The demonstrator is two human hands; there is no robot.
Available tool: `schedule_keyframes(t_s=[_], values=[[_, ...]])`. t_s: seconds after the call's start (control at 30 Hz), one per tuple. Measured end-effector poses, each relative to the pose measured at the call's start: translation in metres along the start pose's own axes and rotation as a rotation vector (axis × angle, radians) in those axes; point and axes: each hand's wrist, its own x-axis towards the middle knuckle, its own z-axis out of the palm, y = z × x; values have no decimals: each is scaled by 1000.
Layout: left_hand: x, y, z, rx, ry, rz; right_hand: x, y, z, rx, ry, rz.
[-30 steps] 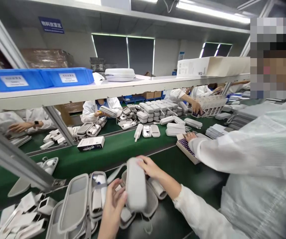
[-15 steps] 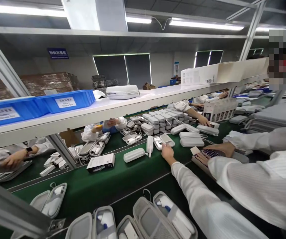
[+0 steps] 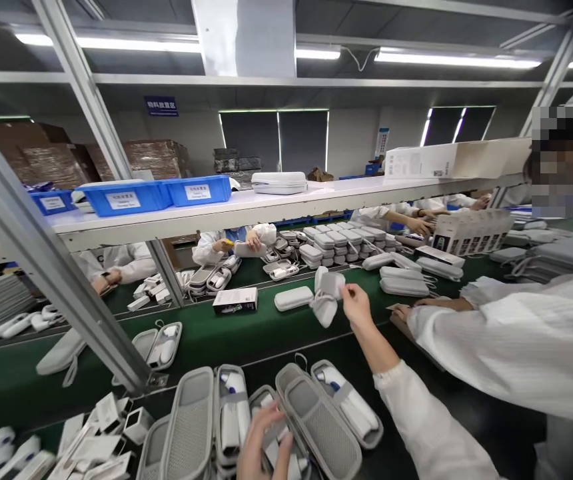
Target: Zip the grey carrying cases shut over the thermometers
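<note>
My right hand (image 3: 357, 305) is stretched out over the green conveyor belt (image 3: 246, 333) and pinches an open grey zip case (image 3: 327, 296), which hangs tilted above the belt. A closed grey case (image 3: 294, 298) lies on the belt just left of it. My left hand (image 3: 262, 445) is low at the near edge. Its fingers curl on an open grey case (image 3: 280, 437) in a row of open cases (image 3: 231, 413) that hold white thermometers (image 3: 351, 407).
A co-worker in a white coat (image 3: 516, 340) stands close on my right, one hand (image 3: 405, 312) on the belt. A slanted metal post (image 3: 56, 280) crosses the left. A white box (image 3: 235, 301) lies on the belt. Stacked closed cases (image 3: 336, 243) and other workers sit across it.
The closed case that both hands held a second ago now lies on the belt. My right hand reached out and lifted an open case. My left hand dropped onto the near cases.
</note>
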Motion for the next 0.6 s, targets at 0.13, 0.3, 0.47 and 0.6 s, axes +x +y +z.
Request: schedule_keyframes(t_s=[0.13, 0.3, 0.47, 0.6], values=[[27, 13, 2, 371, -35, 331, -111, -61, -25, 263, -279, -76], [28, 8, -16, 471, 8, 581, -215, -116, -46, 294, -659, -132], [13, -5, -31, 410, 289, 715, -233, -133, -58, 199, -754, -331], [-1, 5, -23, 61, 496, 282, -229, -108, -61, 348, -230, -214]])
